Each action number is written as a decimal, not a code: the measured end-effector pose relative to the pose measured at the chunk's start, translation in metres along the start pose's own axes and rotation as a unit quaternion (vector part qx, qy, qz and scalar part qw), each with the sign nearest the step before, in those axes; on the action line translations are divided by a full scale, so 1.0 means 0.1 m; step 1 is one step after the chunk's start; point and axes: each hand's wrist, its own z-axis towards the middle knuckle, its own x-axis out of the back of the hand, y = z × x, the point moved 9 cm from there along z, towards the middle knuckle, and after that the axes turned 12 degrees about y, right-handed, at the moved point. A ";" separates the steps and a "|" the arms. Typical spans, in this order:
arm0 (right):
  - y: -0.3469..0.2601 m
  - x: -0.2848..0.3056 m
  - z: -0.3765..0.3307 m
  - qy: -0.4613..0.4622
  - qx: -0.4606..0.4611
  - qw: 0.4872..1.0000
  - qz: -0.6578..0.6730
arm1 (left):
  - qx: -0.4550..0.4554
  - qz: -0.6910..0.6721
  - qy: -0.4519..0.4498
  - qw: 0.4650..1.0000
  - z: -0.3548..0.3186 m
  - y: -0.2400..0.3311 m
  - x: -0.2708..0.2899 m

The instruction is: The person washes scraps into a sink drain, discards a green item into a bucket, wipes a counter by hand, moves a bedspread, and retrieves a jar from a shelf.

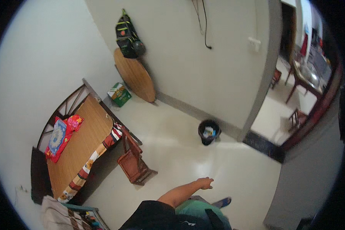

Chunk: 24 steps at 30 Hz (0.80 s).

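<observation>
My left hand [206, 183] reaches out over the pale floor [180, 149] with its fingers loosely apart and nothing in it. My bare forearm runs back to a black sleeve at the lower edge. Below the arm I see my teal trousers [197, 212] and a blue shoe [223, 201]. Nearest to the hand are a dark wooden chair [133, 163] to its left and a black waste bin [209, 132] farther ahead by the wall. My right hand is out of the picture.
A bed with a bamboo mat [82, 142] and a red pillow [59, 138] fills the left. A round wooden tabletop [135, 78] leans on the wall under a hanging backpack [127, 36], beside a green carton [119, 94]. An open doorway [280, 115] on the right shows a table [308, 80].
</observation>
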 end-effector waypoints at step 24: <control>-1.76 2.00 4.39 -0.115 -0.111 0.986 0.048 | -0.026 -0.063 0.635 0.770 3.13 2.15 5.26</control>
